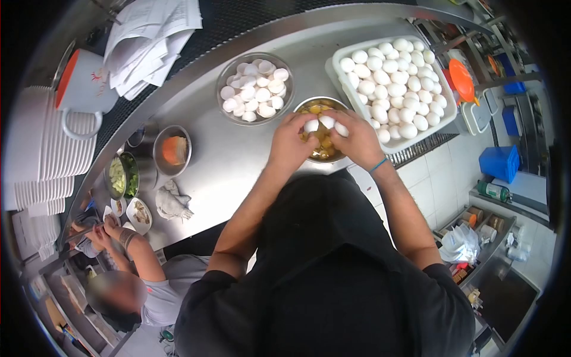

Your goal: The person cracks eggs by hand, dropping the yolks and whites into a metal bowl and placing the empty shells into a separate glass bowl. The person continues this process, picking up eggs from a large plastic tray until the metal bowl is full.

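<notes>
My left hand (290, 141) and my right hand (355, 140) are held over a metal bowl (326, 159) of cracked eggs, with yolks and clear liquid inside. Curled fingers of my left hand hold a white eggshell (311, 125). Between the hands is another white shell piece (326, 121), near my right fingertips. My right hand grips a white egg or shell (341, 129); which one I cannot tell. To the right stands a white tub (447, 113) filled with white eggs (395, 89). A bowl (221, 89) of empty shells (253, 89) sits to the left.
Further left are a metal bowl (172, 150) with orange food, green vegetables (131, 174), a small white dish (140, 215) and a grey cloth (172, 201). A co-worker (172, 279) in grey works at the lower left. Stacked white plates (50, 137) and papers (151, 44) line the shelf.
</notes>
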The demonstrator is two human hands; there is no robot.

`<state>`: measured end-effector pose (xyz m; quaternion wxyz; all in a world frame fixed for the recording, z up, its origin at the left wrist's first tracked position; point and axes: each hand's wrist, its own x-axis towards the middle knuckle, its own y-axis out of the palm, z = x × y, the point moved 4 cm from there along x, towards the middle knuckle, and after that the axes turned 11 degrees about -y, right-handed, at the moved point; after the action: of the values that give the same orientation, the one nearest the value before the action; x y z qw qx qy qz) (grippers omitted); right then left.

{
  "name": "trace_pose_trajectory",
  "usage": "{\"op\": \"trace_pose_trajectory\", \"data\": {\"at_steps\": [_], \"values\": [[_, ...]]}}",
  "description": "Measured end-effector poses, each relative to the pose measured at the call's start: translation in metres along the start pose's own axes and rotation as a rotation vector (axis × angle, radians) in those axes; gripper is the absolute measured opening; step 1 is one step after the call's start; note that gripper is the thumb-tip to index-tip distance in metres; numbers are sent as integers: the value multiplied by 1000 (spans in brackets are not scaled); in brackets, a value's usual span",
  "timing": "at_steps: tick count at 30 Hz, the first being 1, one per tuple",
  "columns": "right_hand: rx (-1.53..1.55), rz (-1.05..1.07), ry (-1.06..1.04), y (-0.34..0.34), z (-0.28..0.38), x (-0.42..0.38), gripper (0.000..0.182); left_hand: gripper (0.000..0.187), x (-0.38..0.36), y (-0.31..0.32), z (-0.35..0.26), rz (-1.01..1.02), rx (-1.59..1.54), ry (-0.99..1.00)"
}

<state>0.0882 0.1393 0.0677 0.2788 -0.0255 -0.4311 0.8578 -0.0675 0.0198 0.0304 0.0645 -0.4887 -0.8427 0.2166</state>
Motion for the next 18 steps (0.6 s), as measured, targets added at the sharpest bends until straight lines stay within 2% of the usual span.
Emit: {"op": "trace_pose_trajectory", "data": {"at_steps": [3, 6, 9, 10, 11, 12, 14, 16, 17, 18], "values": [[-94, 38, 12, -2, 2, 9, 40, 44, -2, -12, 3, -86, 89, 31], [-165, 127, 38, 3, -4, 21, 42, 43, 0, -46, 10, -290, 71, -22], [-169, 121, -94, 7, 8, 51, 43, 44, 10, -89, 31, -478, 142, -58], [-145, 151, -53, 8, 17, 64, 51, 47, 14, -102, 37, -528, 190, -71], [-94, 64, -112, 14, 22, 77, 53, 49, 18, -114, 41, -577, 235, -82], [-46, -23, -169, 20, 26, 87, 56, 51, 22, -121, 51, -561, 254, -99], [93, 39, -153, 31, 30, 103, 62, 56, 34, -128, 69, -519, 281, -127], [69, 24, -162, 38, 31, 104, 65, 61, 33, -129, 78, -454, 292, -172], [96, -22, -155, 39, 26, 101, 63, 62, 32, -127, 85, -454, 264, -107], [118, -68, -148, 39, 20, 95, 61, 61, 31, -125, 92, -428, 267, -144]]}}
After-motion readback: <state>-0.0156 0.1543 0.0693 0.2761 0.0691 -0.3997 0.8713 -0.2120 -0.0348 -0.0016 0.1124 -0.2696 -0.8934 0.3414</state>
